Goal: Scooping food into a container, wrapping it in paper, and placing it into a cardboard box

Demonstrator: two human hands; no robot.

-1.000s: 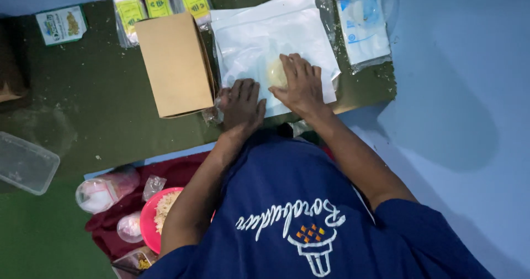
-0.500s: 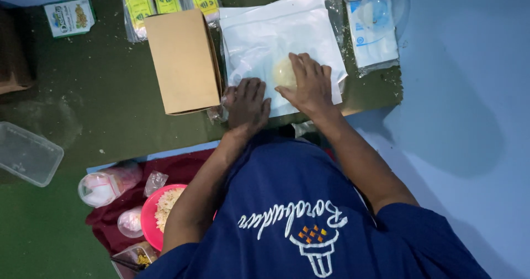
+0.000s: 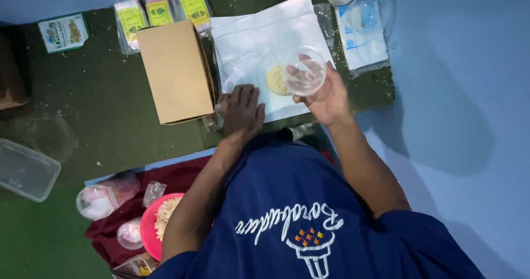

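**Clear cup lifted over a yellow mound on white paper**

The right hand (image 3: 327,94) gripped a small clear plastic cup (image 3: 305,71), held tilted just above the white paper sheet (image 3: 259,41). A round yellow mound of food (image 3: 275,80) sat on that sheet, just beside the cup. The left hand (image 3: 242,110) lay flat, fingers spread, pressing the sheet's near edge and holding nothing. A brown cardboard box (image 3: 175,72) lay beside it on the green counter (image 3: 83,108).

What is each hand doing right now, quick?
Left hand: open, flat on the white paper sheet.
Right hand: closed around a small clear plastic cup, lifted above a mound of yellowish rice.
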